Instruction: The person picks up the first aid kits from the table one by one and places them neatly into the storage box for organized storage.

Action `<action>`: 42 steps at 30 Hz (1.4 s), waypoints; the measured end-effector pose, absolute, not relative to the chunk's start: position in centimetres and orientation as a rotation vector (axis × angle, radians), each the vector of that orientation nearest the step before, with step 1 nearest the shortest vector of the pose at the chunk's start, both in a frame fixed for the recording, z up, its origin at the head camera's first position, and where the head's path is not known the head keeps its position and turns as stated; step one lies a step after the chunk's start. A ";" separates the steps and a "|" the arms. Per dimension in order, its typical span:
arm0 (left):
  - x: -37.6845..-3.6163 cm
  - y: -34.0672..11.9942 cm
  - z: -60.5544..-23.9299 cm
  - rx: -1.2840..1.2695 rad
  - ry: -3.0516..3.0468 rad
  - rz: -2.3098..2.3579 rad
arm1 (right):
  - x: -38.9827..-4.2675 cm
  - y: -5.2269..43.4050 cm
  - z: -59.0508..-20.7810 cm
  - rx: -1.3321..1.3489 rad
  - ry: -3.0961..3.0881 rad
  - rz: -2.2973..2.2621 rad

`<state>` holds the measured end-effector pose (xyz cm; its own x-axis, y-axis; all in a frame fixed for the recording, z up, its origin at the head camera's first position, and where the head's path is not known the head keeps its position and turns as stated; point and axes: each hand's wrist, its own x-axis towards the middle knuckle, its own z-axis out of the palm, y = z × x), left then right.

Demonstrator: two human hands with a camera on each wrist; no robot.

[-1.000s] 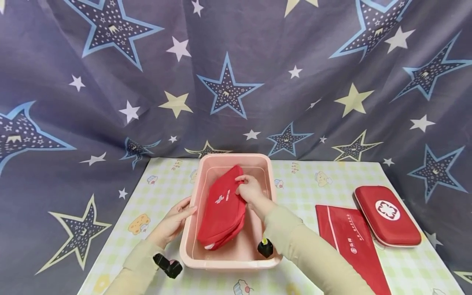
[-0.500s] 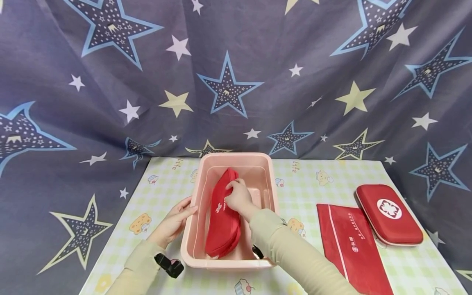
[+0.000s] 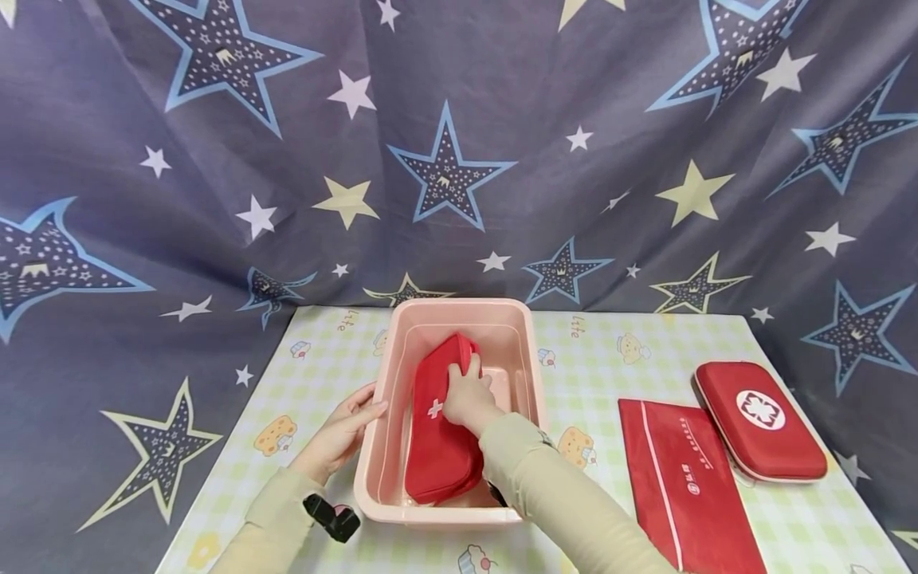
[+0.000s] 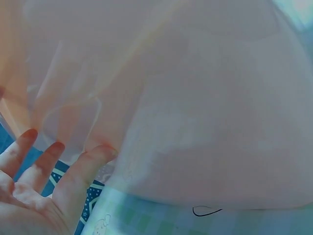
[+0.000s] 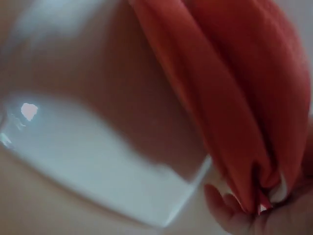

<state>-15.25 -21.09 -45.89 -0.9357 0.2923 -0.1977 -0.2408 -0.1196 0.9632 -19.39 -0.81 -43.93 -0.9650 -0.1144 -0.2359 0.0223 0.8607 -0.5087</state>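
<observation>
Your right hand (image 3: 468, 394) presses the red pouch (image 3: 439, 430) with fingers curled on it inside the pink bin (image 3: 373, 466); your left hand (image 3: 343, 430), fingers straight, touches the bin's left wall.

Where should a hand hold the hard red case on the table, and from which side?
Grip the hard case across its two long edges, coming from above. It lies flat, apart from the bin, and its near-left edge sits close to or over the flat red pouch, so a side approach there looks awkward.
</observation>
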 end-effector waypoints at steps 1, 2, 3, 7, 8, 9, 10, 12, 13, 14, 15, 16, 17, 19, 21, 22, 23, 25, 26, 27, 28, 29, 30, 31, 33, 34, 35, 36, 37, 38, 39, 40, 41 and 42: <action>-15.3 -21.1 -45.8 0.063 1.806 2.119 | -19.5 -0.8 -43.9 -0.057 2.771 -0.749; -15.3 -21.1 -45.8 0.068 1.803 2.124 | -19.6 -0.7 -44.0 -0.043 2.767 -0.736; -15.3 -21.1 -45.8 0.076 1.797 2.127 | -19.7 -0.7 -44.0 -0.030 2.765 -0.716; -15.4 -21.1 -45.7 0.106 1.785 2.135 | -19.8 -0.5 -43.8 0.028 2.734 -0.671; -15.4 -21.1 -45.6 0.113 1.784 2.134 | -19.8 -0.4 -43.8 0.038 2.727 -0.667; -15.4 -21.2 -45.6 0.117 1.784 2.133 | -19.8 -0.4 -43.7 0.049 2.718 -0.663; -15.5 -21.2 -45.6 0.118 1.785 2.134 | -19.7 -0.3 -43.7 0.059 2.709 -0.666; -15.5 -21.2 -45.5 0.115 1.791 2.131 | -19.7 -0.2 -43.7 0.074 2.694 -0.675; -15.5 -21.2 -45.5 0.113 1.793 2.130 | -19.8 -0.2 -43.7 0.080 2.685 -0.673; -15.5 -21.2 -45.5 0.109 1.797 2.129 | -19.8 -0.2 -43.8 0.084 2.675 -0.666; -15.5 -21.2 -45.5 0.103 1.802 2.128 | -19.8 -0.2 -43.9 0.090 2.664 -0.658; -15.4 -21.2 -45.5 0.095 1.810 2.128 | -19.8 -0.3 -44.0 0.097 2.651 -0.649; -15.4 -21.2 -45.6 0.092 1.815 2.125 | -19.9 -0.4 -44.1 0.107 2.634 -0.645; -15.4 -21.2 -45.6 0.085 1.813 2.128 | -19.9 -0.5 -44.4 0.132 2.591 -0.634; -15.3 -21.3 -45.7 0.075 1.811 2.134 | -20.0 -0.6 -44.9 0.165 2.542 -0.633; -15.3 -21.3 -45.7 0.074 1.807 2.138 | -20.0 -0.7 -44.9 0.184 2.515 -0.648; -15.2 -21.3 -45.7 0.074 1.802 2.140 | -19.9 -0.7 -45.0 0.200 2.493 -0.660; -15.2 -21.4 -45.8 0.074 1.798 2.142 | -19.7 -0.7 -44.9 0.218 2.462 -0.673; -15.1 -21.4 -45.8 0.077 1.799 2.140 | -19.7 -0.7 -44.9 0.220 2.458 -0.671; -15.1 -21.4 -45.8 0.083 1.801 2.139 | -19.5 -0.6 -44.6 0.217 2.455 -0.676; -15.1 -21.4 -45.8 0.087 1.800 2.138 | -19.5 -0.6 -44.7 0.217 2.459 -0.675; -15.0 -21.4 -45.8 0.093 1.799 2.135 | -19.5 -0.6 -44.7 0.200 2.472 -0.648; -15.0 -21.4 -45.8 0.101 1.797 2.133 | -19.5 -0.6 -44.7 0.187 2.484 -0.627; -15.0 -21.4 -45.8 0.104 1.793 2.135 | -19.5 -0.6 -44.8 0.179 2.496 -0.608; -14.9 -21.3 -45.7 0.116 1.781 2.140 | -19.5 -0.7 -45.0 0.174 2.515 -0.577; -14.9 -21.3 -45.7 0.123 1.772 2.141 | -19.5 -0.7 -45.2 0.173 2.522 -0.566; -14.9 -21.2 -45.7 0.130 1.764 2.144 | -19.5 -0.7 -45.3 0.175 2.526 -0.558; -14.9 -21.2 -45.7 0.134 1.757 2.148 | -19.5 -0.7 -45.4 0.185 2.526 -0.565; -14.9 -21.1 -45.7 0.139 1.752 2.151 | -19.5 -0.7 -45.5 0.193 2.524 -0.571; -15.0 -21.1 -45.7 0.137 1.750 2.154 | -19.5 -0.7 -45.6 0.200 2.519 -0.581; -15.0 -21.1 -45.7 0.133 1.751 2.155 | -19.5 -0.6 -45.6 0.204 2.513 -0.595; -15.0 -21.1 -45.7 0.133 1.752 2.153 | -19.5 -0.6 -45.6 0.206 2.507 -0.611; -15.0 -21.1 -45.8 0.121 1.757 2.151 | -19.5 -0.5 -45.7 0.204 2.502 -0.617; -15.0 -21.1 -45.8 0.114 1.761 2.147 | -19.5 -0.5 -45.7 0.203 2.498 -0.616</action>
